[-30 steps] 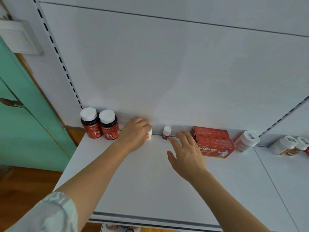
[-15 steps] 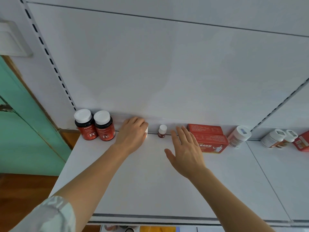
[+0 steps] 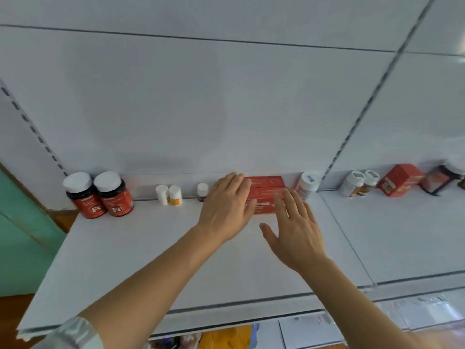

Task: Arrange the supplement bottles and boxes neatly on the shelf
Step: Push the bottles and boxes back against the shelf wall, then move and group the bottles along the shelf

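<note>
Both hands lie with fingers straight and loosely spread, no grip closed round anything. The left hand [image 3: 226, 207] lies over the left end of the red boxes [image 3: 266, 195], its fingertips reaching the top of the rear box and its thumb against the front face; whether it presses or only touches cannot be told. The right hand [image 3: 295, 227] hangs just in front of the boxes' right part, palm down, fingers pointing toward the shelf's back edge; contact with the box is unclear through the blur.

The two red boxes lie side by side, long sides parallel, against the back edge of the white shelf [image 3: 151, 260], near the middle of this panel. Just to their right a white-capped bottle [image 3: 307, 185] lies tilted at the back edge, beside the slotted upright. To the left of the left hand stands a small brown vial [image 3: 202, 191], then, a little apart, two small white bottles [image 3: 169, 194] touching each other. Toward the back left corner two large red Fe bottles [image 3: 99, 195] stand upright, side by side, with white caps.

On the neighbouring shelf panel to the right, along its back edge, lie two white bottles [image 3: 358, 183] tipped over, a red carton [image 3: 400, 183], and a dark packet [image 3: 440, 178] too blurred to read.
</note>
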The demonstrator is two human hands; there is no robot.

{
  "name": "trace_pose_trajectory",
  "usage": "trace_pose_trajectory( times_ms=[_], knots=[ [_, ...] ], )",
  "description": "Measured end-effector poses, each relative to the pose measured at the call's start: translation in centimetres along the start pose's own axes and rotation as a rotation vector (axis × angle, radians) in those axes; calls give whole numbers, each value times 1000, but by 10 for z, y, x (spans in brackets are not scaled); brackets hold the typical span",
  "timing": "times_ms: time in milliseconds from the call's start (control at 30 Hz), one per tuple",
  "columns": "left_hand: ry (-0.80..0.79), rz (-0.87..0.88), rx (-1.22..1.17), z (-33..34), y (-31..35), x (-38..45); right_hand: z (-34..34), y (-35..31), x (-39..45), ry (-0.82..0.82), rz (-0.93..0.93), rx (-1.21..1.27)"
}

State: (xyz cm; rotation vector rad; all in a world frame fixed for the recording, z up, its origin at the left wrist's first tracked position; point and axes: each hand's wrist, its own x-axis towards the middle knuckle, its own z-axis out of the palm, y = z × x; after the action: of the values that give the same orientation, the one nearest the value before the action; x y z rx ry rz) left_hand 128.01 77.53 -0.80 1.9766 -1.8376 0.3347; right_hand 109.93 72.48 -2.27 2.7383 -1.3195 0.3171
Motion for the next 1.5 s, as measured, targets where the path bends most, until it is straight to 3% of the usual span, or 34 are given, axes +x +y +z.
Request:
trace_pose_trajectory(
  times_ms=[333,667,1100,1500],
  knots=[
    [-118,101,-59,39,209,44,-46,192,-114,-13,268,-30],
    [-193,404,-162,102,436,105,-83,379,-218,9,595,-44],
    [-218,658,-316,202,706,245,-114,639,-262,45,907,-164],
    [-240,703,-341,294,930,345,-109,888,-293,94,952,-138]
  ],
)
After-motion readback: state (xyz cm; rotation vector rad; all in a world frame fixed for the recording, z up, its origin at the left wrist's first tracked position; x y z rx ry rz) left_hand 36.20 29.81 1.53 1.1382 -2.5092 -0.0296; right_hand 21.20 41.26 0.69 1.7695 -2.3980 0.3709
